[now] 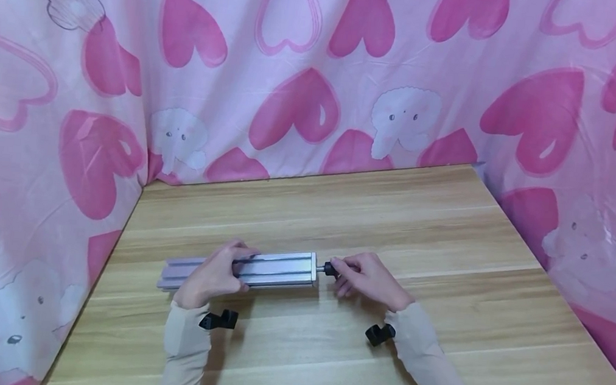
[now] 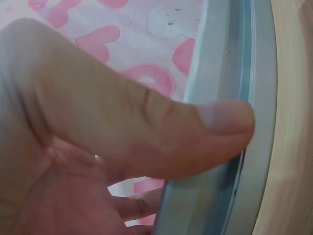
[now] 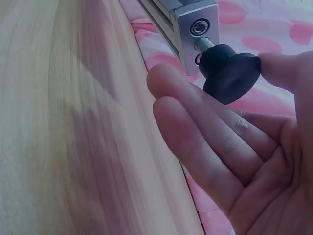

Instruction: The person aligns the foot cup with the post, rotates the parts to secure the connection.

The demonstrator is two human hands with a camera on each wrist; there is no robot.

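A silver aluminium extrusion profile (image 1: 274, 269) with long slots lies sideways over the table. My left hand (image 1: 216, 274) grips it around the middle; in the left wrist view the thumb presses along its slotted side. A flat end plate (image 3: 198, 29) closes the profile's right end and shows a hex-socket screw. From that plate sticks a threaded rod bearing a black levelling foot (image 3: 229, 71) with a round, flared base. My right hand (image 1: 369, 277) pinches this foot between thumb and fingers, the other fingers loosely bent beneath it.
The wood-grain table (image 1: 448, 229) has its back edge and both sides near pink heart-patterned curtains (image 1: 293, 105). Black camera mounts (image 1: 380, 333) sit on both wrists, over beige sleeves (image 1: 185, 341).
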